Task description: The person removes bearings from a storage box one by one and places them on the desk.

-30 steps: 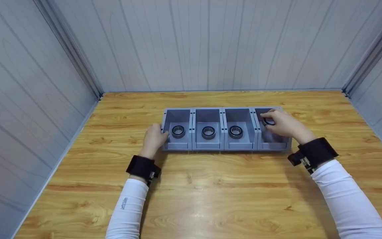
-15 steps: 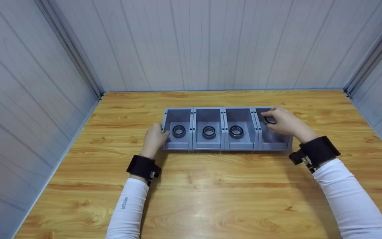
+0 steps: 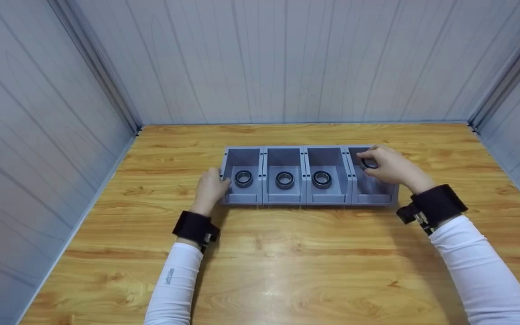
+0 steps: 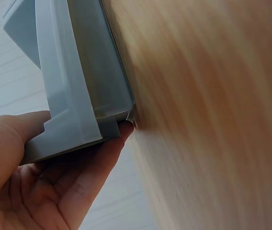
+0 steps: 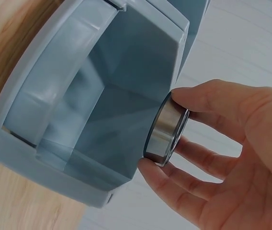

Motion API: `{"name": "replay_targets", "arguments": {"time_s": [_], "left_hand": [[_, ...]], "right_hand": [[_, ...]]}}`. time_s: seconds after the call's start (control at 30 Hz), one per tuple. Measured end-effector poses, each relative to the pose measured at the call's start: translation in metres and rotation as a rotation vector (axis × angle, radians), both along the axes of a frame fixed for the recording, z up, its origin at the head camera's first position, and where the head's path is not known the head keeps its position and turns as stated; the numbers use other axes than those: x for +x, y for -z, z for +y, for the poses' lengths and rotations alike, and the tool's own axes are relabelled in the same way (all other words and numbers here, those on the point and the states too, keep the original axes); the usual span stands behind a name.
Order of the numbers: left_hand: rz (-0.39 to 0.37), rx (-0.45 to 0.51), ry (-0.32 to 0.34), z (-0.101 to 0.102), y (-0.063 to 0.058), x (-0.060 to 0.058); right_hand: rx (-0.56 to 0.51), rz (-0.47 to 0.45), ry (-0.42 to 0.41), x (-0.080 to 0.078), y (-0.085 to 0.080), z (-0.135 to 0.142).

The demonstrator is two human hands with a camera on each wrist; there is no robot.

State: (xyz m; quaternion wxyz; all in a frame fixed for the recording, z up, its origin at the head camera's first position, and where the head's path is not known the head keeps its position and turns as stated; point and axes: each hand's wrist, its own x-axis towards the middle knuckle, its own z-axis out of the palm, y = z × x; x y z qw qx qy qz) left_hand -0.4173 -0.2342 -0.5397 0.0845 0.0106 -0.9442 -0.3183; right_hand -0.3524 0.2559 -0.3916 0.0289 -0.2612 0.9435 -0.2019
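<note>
Head view: pale panelled walls (image 3: 264, 67) stand round a wood-grain table (image 3: 287, 271), and a row of four grey bins (image 3: 284, 199) sits near its far side. I judge the bins to be thin, stiff plastic, light enough to skid if nudged, so an end wall is a sensible place to steady them. My left hand (image 3: 210, 189) does that, curled over the left end wall, thumb on one side and fingers on the other. My right hand (image 3: 391, 167) is drawn into a pinch at the right-end bin, only a bearing's width between thumb and fingertips.

Between them is the bearing (image 5: 167, 129), held by its outer rim, tipped on edge, above the floor of that bin and toward its back. Whether it touches the bin I can't tell. Its band looks like polished steel: I'd expect it dense for its size, quite rigid, hard to damage by squeezing, yet slick. Opposite points on that outer band give the surest hold; the dark face and the inner ring offer less. Three like it, the loose bearings (image 3: 284, 187), lie flat, one in each other bin, with rims within fingertip reach from above.
</note>
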Motion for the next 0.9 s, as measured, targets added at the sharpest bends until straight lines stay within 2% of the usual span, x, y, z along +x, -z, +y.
{"name": "replay_targets", "arguments": {"time_s": [0.9], "left_hand": [[0.016, 0.002, 0.011, 0.0007, 0.0000, -0.0003]], "right_hand": [[0.026, 0.015, -0.032, 0.0086, -0.0092, 0.0028]]}}
